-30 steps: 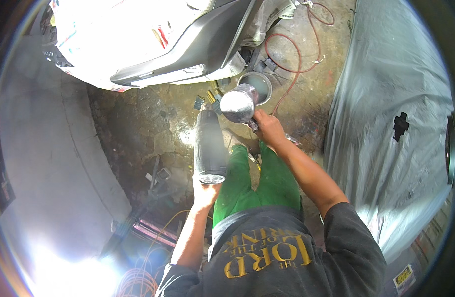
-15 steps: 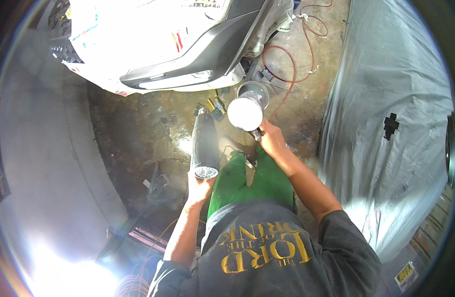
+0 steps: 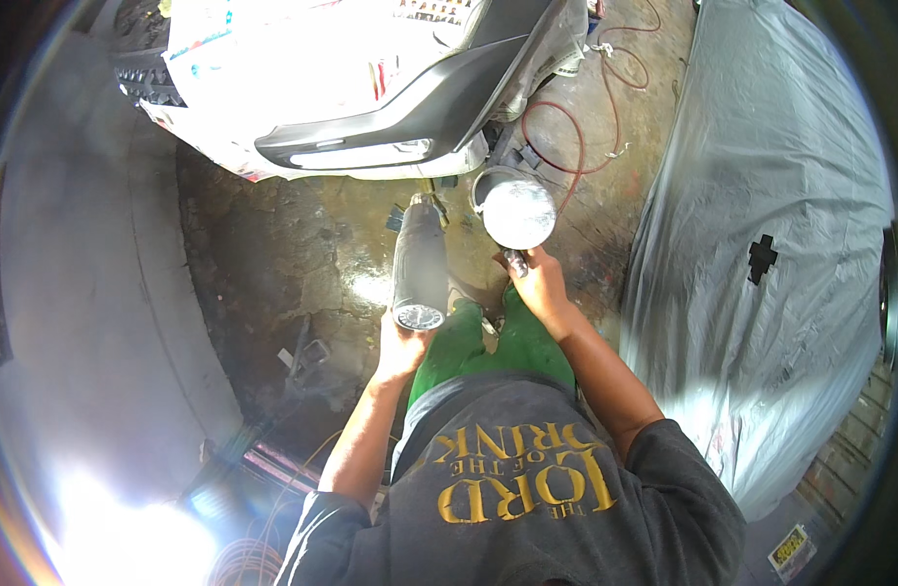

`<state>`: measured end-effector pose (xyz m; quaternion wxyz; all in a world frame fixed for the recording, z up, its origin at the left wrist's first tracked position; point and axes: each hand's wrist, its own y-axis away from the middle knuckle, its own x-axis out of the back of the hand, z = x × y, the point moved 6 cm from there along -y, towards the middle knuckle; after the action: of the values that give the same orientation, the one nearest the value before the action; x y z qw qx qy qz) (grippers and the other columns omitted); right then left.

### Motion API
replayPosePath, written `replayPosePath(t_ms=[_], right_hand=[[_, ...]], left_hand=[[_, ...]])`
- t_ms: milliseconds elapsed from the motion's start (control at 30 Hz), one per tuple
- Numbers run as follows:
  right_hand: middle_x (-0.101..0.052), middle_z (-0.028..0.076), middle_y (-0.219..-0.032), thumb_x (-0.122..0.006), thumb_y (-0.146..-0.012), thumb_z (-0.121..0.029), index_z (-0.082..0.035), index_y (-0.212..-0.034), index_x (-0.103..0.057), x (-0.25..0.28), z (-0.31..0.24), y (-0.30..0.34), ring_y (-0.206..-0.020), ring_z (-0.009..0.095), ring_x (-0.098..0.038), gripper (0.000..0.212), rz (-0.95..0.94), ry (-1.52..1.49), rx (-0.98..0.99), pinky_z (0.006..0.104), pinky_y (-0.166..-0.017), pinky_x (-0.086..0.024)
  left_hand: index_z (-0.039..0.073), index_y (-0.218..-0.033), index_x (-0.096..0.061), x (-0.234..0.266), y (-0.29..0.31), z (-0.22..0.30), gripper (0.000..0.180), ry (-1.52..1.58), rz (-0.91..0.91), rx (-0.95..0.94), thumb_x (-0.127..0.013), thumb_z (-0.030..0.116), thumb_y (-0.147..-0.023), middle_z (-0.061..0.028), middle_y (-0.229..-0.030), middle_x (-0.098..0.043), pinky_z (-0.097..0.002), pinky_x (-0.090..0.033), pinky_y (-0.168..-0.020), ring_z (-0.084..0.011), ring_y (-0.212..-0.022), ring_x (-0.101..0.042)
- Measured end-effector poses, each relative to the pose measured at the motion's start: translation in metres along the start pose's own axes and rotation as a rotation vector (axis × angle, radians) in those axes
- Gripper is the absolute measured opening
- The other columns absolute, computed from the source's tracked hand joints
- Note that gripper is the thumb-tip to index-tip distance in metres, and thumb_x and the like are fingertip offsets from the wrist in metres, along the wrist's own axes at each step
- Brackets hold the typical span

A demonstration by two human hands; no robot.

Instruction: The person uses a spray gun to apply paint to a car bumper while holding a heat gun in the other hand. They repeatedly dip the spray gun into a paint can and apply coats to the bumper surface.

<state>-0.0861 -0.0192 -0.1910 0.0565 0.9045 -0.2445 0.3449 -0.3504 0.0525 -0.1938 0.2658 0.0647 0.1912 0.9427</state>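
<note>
My left hand (image 3: 402, 347) is closed under a dark, tapering heat gun (image 3: 420, 259). Its round vented end faces me and its narrow metal nozzle points forward; the grip is hidden beneath the body. To the right, my right hand (image 3: 542, 288) grips what looks like a spray gun (image 3: 514, 262), whose pale round cup (image 3: 520, 213) covers most of its front. Ahead of both hands is a car bumper (image 3: 371, 137), grey and black, with white sheeting and printed paper (image 3: 302, 59) masking the body above it.
A red hose (image 3: 578, 127) loops over the stained concrete floor (image 3: 273, 249). Grey plastic sheeting (image 3: 752, 195) drapes something tall on the right. A pale curved panel (image 3: 97, 254) stands on the left. Orange cable (image 3: 244, 562) lies coiled at lower left, by a bright light (image 3: 127, 547).
The heat gun has shifted slightly forward and right. The spray gun's cup has swung right. The bumper and floor have slid a little in the view.
</note>
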Motion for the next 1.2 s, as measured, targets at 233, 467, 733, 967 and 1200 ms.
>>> replayPosePath(t_ms=[233,467,733,967,1200], right_hand=[[-0.071,0.018,-0.086,-0.076,-0.092,-0.02,-0.003,-0.117,-0.059,0.013,-0.031,-0.009,-0.077,0.034,-0.071,0.035,0.093,-0.044,-0.192,0.0413,-0.068,-0.054],[-0.072,0.021,-0.09,-0.076,-0.092,-0.029,-0.004,-0.116,-0.058,-0.019,-0.057,-0.03,-0.087,0.039,-0.073,0.039,0.064,-0.016,-0.212,0.0435,-0.07,-0.054],[-0.072,0.022,-0.093,-0.075,-0.093,-0.03,-0.003,-0.117,-0.058,-0.026,-0.089,-0.039,-0.082,0.036,-0.072,0.04,-0.024,-0.131,-0.134,0.0397,-0.071,-0.054],[-0.069,0.021,-0.086,-0.07,-0.097,-0.025,-0.001,-0.119,-0.057,0.014,-0.083,-0.031,-0.076,0.029,-0.067,0.035,0.048,-0.086,-0.33,0.0399,-0.07,-0.051],[-0.069,0.023,-0.086,-0.07,-0.097,-0.029,-0.002,-0.12,-0.054,0.038,-0.073,-0.021,-0.057,0.028,-0.063,0.04,0.092,-0.214,-0.445,0.0419,-0.054,-0.049]], left_hand=[[-0.001,-0.095,-0.068,0.007,0.005,0.011,0.017,0.019,0.04,0.029,-0.072,0.009,-0.083,-0.006,-0.082,-0.07,-0.0309,-0.052,-0.069,-0.0131,-0.074,-0.063],[0.0,-0.086,-0.067,0.018,0.016,0.004,0.008,0.131,0.143,0.047,-0.071,0.006,-0.083,-0.0038,-0.077,-0.068,-0.0285,-0.052,-0.065,-0.011,-0.07,-0.064],[0.0,-0.085,-0.067,0.026,0.019,0.007,0.008,0.112,0.128,0.032,-0.071,0.008,-0.084,-0.0041,-0.075,-0.068,-0.0284,-0.053,-0.065,-0.0114,-0.071,-0.065],[0.0,-0.086,-0.068,0.01,0.008,0.023,0.007,0.271,0.12,0.026,-0.069,0.007,-0.087,-0.0043,-0.076,-0.069,-0.0279,-0.053,-0.066,-0.0118,-0.071,-0.065],[-0.001,-0.098,-0.068,0.007,0.001,0.039,0.015,0.323,0.047,-0.036,-0.071,0.011,-0.09,-0.0034,-0.085,-0.07,-0.0289,-0.054,-0.065,-0.0109,-0.072,-0.065]])
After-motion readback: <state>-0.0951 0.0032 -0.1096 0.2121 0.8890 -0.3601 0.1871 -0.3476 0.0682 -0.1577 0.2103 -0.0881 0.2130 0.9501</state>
